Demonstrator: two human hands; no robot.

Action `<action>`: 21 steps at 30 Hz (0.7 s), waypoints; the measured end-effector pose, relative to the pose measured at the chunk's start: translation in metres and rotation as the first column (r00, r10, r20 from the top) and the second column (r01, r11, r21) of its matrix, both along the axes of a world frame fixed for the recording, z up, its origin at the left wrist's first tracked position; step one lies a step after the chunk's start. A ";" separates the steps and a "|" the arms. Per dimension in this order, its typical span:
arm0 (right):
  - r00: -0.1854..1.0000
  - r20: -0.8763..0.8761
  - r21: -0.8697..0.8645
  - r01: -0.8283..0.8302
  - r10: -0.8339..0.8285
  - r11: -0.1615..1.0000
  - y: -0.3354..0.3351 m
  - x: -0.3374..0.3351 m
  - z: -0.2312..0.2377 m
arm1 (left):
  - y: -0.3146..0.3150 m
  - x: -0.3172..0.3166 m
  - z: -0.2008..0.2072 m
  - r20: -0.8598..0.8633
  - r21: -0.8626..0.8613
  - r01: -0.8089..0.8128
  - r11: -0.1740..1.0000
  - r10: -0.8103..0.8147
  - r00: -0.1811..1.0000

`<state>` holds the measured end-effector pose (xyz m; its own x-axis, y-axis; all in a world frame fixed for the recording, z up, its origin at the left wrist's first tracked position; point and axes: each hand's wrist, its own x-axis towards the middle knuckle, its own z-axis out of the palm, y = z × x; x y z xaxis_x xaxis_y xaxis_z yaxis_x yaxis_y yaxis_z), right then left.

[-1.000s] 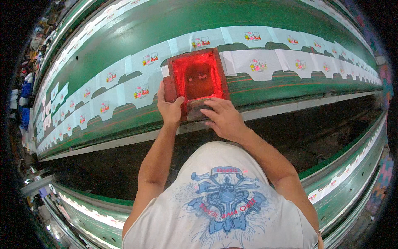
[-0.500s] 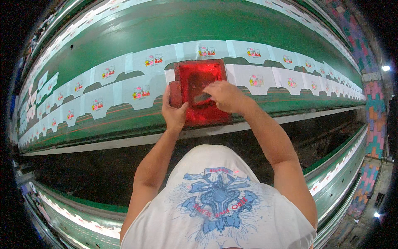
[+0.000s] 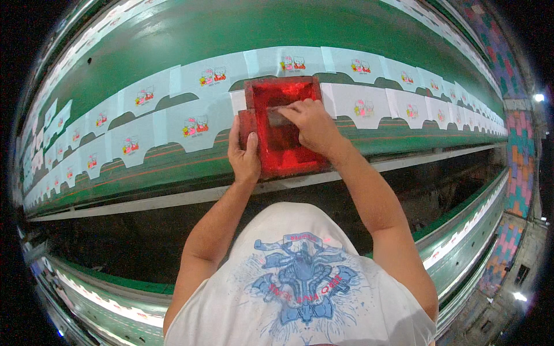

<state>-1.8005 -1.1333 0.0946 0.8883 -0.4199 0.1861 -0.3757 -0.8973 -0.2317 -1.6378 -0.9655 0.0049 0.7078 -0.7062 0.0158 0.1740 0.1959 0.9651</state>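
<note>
A screen printing frame [image 3: 295,166], wet with red ink inside, lies over the near row of white fabric pieces [image 3: 164,124]. My left hand [image 3: 245,158] is closed on the red block at the frame's left side, thumb on top and fingers along its outer edge. Inside the frame, my right hand [image 3: 317,128] pinches a small squeegee [image 3: 278,119], its blade tilted against the inked mesh. My fingers cover the squeegee's right part. The fabric beneath the frame is hidden.
A long green printing table [image 3: 167,49] carries two rows of white pieces with small cartoon prints. Its pale front rail [image 3: 144,203] runs between me and the frame. Behind me stands another green table [image 3: 461,245], and a coloured brick floor [image 3: 513,193] lies at the right.
My right hand and the squeegee have moved away from me, up the mesh. The frame and my left hand appear slightly shifted to the right, and the view has moved a little.
</note>
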 end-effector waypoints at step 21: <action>0.999 0.020 0.279 0.039 -0.046 0.960 0.107 -0.077 0.014 | -0.001 0.000 0.013 0.294 0.244 -0.033 0.969 -0.042 0.955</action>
